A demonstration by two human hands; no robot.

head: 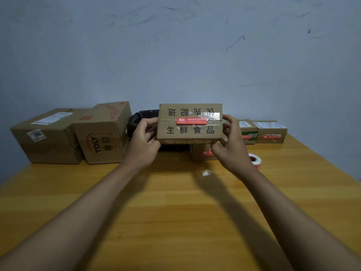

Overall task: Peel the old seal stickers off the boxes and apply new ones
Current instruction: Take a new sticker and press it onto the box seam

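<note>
The printed cardboard box (pixel 189 122) is up in the air above the wooden table (pixel 175 212), with its top tipped toward the camera. The left hand (pixel 143 140) holds its left end, fingers curled round the edge. The right hand (pixel 231 147) holds its right end, thumb and fingers pinching the lower corner. A red seal sticker (pixel 191 120) lies across the taped seam on top.

Nearer than the box, the table is bare wood (lots of room to move). Left of the box sit the TOLY box (pixel 103 133) and a big brown box (pixel 46 133), touching. Just behind it is a black bag (pixel 140 118). Under it stands a small box (pixel 201 152). Right of it are a sticker roll (pixel 255 160) and two small boxes (pixel 261 132), before a grey scuffed wall (pixel 175 45).
</note>
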